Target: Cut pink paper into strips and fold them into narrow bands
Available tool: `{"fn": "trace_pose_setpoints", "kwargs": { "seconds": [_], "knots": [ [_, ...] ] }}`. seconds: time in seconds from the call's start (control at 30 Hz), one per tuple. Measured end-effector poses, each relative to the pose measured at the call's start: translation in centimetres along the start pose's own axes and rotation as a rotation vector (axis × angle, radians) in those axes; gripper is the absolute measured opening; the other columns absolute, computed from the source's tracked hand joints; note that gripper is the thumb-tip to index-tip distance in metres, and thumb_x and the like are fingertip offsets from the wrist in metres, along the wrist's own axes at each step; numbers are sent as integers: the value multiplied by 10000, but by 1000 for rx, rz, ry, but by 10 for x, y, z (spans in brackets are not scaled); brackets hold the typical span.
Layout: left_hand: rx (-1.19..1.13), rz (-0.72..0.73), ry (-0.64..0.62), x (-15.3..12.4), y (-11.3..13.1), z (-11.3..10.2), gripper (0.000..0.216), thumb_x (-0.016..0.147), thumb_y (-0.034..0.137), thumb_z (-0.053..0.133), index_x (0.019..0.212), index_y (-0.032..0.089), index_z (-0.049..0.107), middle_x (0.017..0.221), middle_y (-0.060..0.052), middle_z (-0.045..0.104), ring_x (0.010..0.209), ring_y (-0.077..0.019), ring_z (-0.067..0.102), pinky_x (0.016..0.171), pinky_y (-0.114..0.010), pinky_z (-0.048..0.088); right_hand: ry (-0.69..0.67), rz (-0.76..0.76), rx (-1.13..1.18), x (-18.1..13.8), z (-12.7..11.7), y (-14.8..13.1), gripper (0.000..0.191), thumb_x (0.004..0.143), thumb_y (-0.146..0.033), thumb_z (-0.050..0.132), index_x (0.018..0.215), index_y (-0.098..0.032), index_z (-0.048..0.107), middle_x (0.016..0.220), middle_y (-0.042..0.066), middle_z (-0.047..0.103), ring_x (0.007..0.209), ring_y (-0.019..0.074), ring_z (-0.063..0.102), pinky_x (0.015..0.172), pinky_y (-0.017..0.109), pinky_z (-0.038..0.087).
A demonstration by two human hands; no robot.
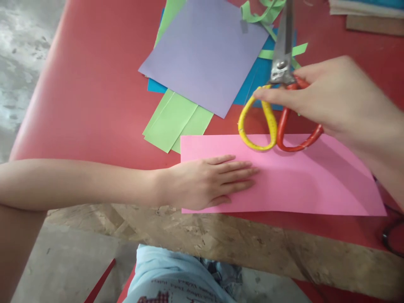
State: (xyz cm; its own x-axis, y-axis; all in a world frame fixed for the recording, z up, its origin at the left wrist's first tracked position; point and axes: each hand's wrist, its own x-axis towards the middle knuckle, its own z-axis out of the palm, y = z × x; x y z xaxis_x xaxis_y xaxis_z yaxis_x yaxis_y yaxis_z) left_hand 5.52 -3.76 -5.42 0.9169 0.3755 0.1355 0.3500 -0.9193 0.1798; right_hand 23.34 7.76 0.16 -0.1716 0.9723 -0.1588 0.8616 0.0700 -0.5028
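Note:
My left hand lies flat on a pink sheet of paper, its fingers stretched out to the right. The sheet rests along the near edge of the red table. Above the sheet's far edge, my right hand grips a pair of scissors by the handles, one yellow and one red. The blades point away from me and look closed together. Beyond the pink sheet are a purple sheet, light green pieces of paper and blue paper, overlapping in a pile.
Curled green paper strips lie by the blades. A stack of paper or books sits at the far right. A dark loop is at the right edge. The red tabletop ends in a bare wooden edge near me.

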Motion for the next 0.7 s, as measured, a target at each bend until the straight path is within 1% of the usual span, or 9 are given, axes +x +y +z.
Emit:
{"fn": "trace_pose_setpoints", "kwargs": {
  "seconds": [0.07, 0.1, 0.2, 0.3, 0.4, 0.47, 0.6, 0.7],
  "knots": [
    [6, -9, -7, 0, 0, 0, 486, 993, 308, 230, 1401, 109, 403, 1482, -89, 366, 1383, -192, 362, 1148, -354, 320, -5, 68, -65, 1, 6, -6, 544, 620, -491, 766, 522, -186, 327, 528, -55, 276, 524, 66, 234, 491, 285, 162],
    [11, -12, -12, 1, 1, 0, 488, 994, 314, 227, 1402, 113, 403, 1484, -86, 367, 1384, -193, 361, 1148, -353, 317, -12, 54, -81, 2, 10, -9, 555, 598, -513, 773, 518, -186, 331, 527, -56, 298, 517, 64, 244, 489, 279, 178],
    [30, -16, -33, 1, 1, -1, 495, 992, 325, 223, 1407, 119, 398, 1490, -81, 363, 1389, -199, 351, 1152, -351, 302, -15, -74, -120, 7, 21, -12, 576, 526, -572, 789, 512, -198, 350, 521, -52, 360, 504, 75, 274, 475, 266, 187],
    [40, -18, -53, 1, 1, -1, 503, 990, 332, 214, 1414, 124, 390, 1497, -82, 353, 1396, -200, 335, 1156, -355, 291, -26, -141, -214, 12, 28, -10, 600, 486, -610, 786, 505, -212, 337, 522, -39, 386, 502, 96, 285, 459, 254, 159],
    [44, -22, -68, 1, 1, -1, 509, 991, 341, 202, 1421, 134, 380, 1507, -76, 335, 1406, -196, 314, 1164, -359, 276, -20, -188, -216, 13, 28, -11, 602, 510, -554, 802, 512, -215, 304, 527, -34, 358, 509, 104, 282, 465, 249, 134],
    [48, -22, -71, 0, 1, -1, 510, 990, 347, 202, 1420, 141, 383, 1510, -68, 332, 1409, -193, 308, 1168, -357, 269, -4, -205, -194, 11, 26, -15, 586, 542, -511, 804, 523, -216, 298, 537, -31, 354, 519, 106, 294, 474, 252, 142],
    [36, -12, -79, 0, 1, -2, 509, 985, 343, 219, 1416, 130, 386, 1502, -61, 350, 1409, -203, 305, 1167, -376, 281, -50, -164, -203, 7, 19, -19, 537, 622, -493, 761, 557, -215, 306, 562, -24, 379, 537, 116, 327, 485, 275, 181],
    [17, -24, -125, 0, 2, -4, 521, 989, 342, 189, 1440, 128, 337, 1518, -65, 311, 1418, -199, 279, 1177, -381, 267, -83, -169, -273, 7, 8, -14, 489, 672, -494, 719, 592, -213, 327, 592, -19, 406, 556, 120, 353, 511, 291, 214]
  ]
}}
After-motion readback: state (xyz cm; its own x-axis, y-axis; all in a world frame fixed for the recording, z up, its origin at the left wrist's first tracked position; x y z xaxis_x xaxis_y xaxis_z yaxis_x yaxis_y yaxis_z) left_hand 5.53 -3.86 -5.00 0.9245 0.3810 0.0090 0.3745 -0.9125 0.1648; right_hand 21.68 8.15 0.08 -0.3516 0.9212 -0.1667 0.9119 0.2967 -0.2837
